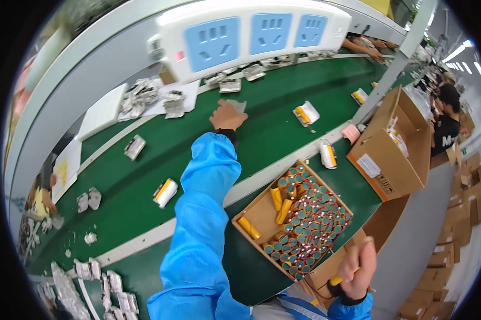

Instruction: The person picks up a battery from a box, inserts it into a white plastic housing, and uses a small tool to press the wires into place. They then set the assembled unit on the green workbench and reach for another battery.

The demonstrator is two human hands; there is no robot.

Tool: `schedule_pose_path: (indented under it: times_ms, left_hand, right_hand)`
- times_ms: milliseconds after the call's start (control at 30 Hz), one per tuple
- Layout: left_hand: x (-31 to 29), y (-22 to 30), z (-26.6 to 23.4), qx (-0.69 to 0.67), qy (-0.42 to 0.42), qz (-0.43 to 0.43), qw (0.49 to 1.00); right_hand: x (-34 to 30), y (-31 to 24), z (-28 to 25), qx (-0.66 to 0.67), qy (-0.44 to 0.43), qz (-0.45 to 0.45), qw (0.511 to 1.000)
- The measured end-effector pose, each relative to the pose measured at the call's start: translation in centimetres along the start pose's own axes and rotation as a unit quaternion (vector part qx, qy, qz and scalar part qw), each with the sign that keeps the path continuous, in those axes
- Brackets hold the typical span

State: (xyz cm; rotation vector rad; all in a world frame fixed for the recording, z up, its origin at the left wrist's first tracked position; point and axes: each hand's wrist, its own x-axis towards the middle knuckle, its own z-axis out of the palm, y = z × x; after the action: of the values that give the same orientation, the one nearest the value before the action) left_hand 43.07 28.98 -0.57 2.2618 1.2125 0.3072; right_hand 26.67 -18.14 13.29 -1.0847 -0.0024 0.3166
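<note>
My left arm, in a blue sleeve, stretches across the green belt. My left hand (227,116) is closed at a small translucent plastic piece (239,105) that sticks out past its fingers. At the lower right my right hand (358,271) grips a yellow cylindrical battery (336,279), partly hidden by the fingers. Between my arms sits an open cardboard box (261,207) of upright cylindrical batteries (309,218) with green ends and red wires. A few yellow batteries (249,228) lie on their sides in its left part.
White-and-yellow packs (306,113) and silvery packets (134,147) lie along the green belt (197,146). A white power strip (251,37) with blue sockets hangs above. An open carton (392,154) stands at right, near a metal post (395,66). Other people's hands (376,53) work farther along.
</note>
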Motion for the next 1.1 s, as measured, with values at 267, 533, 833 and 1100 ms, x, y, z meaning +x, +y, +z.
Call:
schedule_pose_path:
  times_ms: [267,533,833,1100]
  left_hand:
    - [-22.3,-13.5,-15.7,-0.021,-0.043,0.096,0.994]
    - [-42.8,-24.8,-15.8,0.063,0.025,0.024,0.997]
    - [-46.9,-22.8,-19.6,-0.199,0.002,0.169,0.965]
    - [-47.1,-26.7,-19.0,-0.357,-0.003,0.114,0.927]
  right_hand:
    - [-4.0,7.5,2.6,-0.049,-0.313,0.342,0.884]
    - [-5.2,12.0,9.6,-0.301,-0.548,0.363,0.691]
    - [-10.2,20.4,13.5,-0.328,-0.740,0.106,0.578]
    - [-11.9,19.4,15.3,-0.317,-0.601,0.255,0.688]
